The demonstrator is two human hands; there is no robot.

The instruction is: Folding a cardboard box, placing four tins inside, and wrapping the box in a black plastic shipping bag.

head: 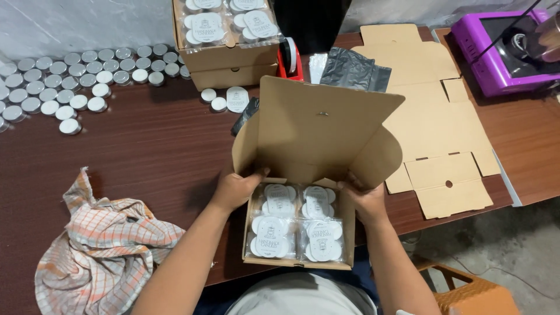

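Observation:
A brown cardboard box (348, 224) sits at the near edge of the dark wooden table, its lid (318, 125) standing open. Inside lie several clear packets of white tealight candles (297, 221). My left hand (236, 189) grips the box's left wall near the lid's side flap. My right hand (366, 198) holds the right wall by the other flap. Both hands touch only the cardboard.
Flat unfolded cardboard (434, 116) lies to the right. A second filled box (224, 35) stands at the back, with a red tape dispenser (289, 58) and grey bag (353, 70). Loose tealights (70, 76) cover the back left. A checked cloth (99, 245) lies near left; a purple device (501, 46) far right.

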